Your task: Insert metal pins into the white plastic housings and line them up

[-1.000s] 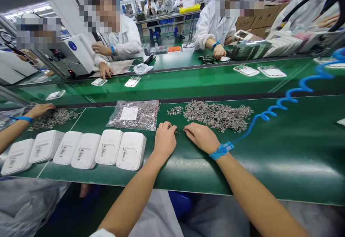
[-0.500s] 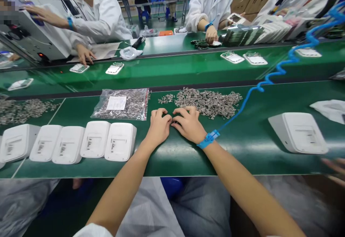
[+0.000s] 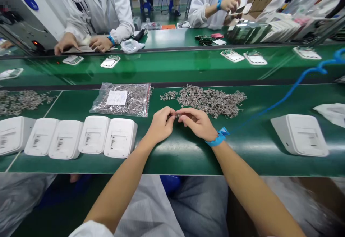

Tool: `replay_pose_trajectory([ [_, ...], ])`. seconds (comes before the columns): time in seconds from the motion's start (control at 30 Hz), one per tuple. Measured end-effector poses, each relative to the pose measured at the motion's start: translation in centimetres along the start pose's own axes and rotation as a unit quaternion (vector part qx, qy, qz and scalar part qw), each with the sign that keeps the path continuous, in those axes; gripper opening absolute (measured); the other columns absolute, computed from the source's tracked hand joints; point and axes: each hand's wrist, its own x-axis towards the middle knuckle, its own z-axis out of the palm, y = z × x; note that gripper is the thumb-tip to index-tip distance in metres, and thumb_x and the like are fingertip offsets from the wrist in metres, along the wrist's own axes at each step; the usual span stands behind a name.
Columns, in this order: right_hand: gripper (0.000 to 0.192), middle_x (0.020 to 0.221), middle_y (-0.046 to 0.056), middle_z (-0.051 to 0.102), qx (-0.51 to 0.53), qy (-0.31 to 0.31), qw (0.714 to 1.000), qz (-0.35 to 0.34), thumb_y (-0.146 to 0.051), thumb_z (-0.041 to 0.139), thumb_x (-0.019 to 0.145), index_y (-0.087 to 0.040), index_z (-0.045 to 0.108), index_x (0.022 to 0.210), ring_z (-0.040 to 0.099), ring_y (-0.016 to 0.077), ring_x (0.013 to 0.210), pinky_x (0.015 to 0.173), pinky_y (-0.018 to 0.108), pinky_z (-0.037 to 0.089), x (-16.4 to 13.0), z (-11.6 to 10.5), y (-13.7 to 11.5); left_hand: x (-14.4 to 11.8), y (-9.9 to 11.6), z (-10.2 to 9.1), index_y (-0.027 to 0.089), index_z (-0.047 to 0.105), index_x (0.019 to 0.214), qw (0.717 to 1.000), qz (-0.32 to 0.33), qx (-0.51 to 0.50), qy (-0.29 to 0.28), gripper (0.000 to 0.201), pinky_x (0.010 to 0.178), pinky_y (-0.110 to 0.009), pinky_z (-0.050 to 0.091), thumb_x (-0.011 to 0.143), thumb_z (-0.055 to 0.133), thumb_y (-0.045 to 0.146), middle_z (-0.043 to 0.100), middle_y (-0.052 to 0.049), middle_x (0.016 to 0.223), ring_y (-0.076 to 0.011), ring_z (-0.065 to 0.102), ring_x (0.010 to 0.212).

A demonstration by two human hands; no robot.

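Note:
My left hand [image 3: 161, 123] and my right hand [image 3: 198, 122] meet just above the green work surface, fingertips almost touching. Each is closed in a pinch on a small shiny metal piece [image 3: 177, 115] between them; its exact shape is mostly hidden by the fingers. A blue wrist strap [image 3: 217, 137] circles my right wrist. Right behind my hands lies a loose pile of small metal pieces [image 3: 212, 100], with a smaller cluster [image 3: 169, 95] at its left. A clear bag [image 3: 134, 100] full of similar pieces, with a white label, lies flat to the left.
White plastic housings [image 3: 120, 138] stand in a row at the left, and another housing [image 3: 304, 135] stands at the right. The strap's blue cord [image 3: 285, 95] runs up to the right. Beyond, white panels [image 3: 110, 61] sit on a green belt [image 3: 172, 66]; two co-workers work across it.
My hands have lifted slightly from the surface and their fingers have closed into pinches on a small metal piece. Across the belt, one co-worker's hand has risen from the boards.

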Motion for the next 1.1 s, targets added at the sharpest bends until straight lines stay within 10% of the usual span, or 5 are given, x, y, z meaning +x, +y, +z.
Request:
replay_pose_trajectory([
  [0.3,0.021,0.094,0.005,0.064,0.046,0.003,0.998,-0.03,-0.04,0.067,0.089,-0.022,0.067,0.099,0.061,0.0163,0.08,0.072,0.032,0.053,0.2,-0.6,0.3,-0.1,0.5,0.1,0.02,0.059,0.096,0.999,0.042,0.008,-0.006,0.018,0.08,-0.029,0.044,0.092,0.043,0.012,0.062,-0.003,0.092,-0.0161,0.058,0.087],
  [0.7,0.01,0.095,0.005,0.065,-0.195,0.048,0.973,-0.114,-0.019,0.053,0.094,-0.02,0.059,0.102,0.061,0.0174,0.089,0.083,0.03,0.05,0.8,0.4,0.6,0.4,0.0,0.7,0.021,0.065,0.099,0.995,-0.053,-0.073,-0.031,0.026,0.07,-0.029,0.048,0.094,0.051,0.043,0.067,-0.003,0.092,-0.018,0.061,0.079],
  [1.1,0.028,0.102,0.004,0.069,-0.444,-0.011,0.885,-0.143,-0.028,0.038,0.104,-0.018,0.06,0.117,0.064,0.0141,0.096,0.086,0.025,0.051,1.4,0.5,1.6,1.4,-2.5,0.8,0.023,0.067,0.092,0.989,0.026,0.125,0.08,0.034,0.067,-0.028,0.047,0.089,0.049,0.052,0.07,-0.002,0.088,-0.0187,0.064,0.076],
])
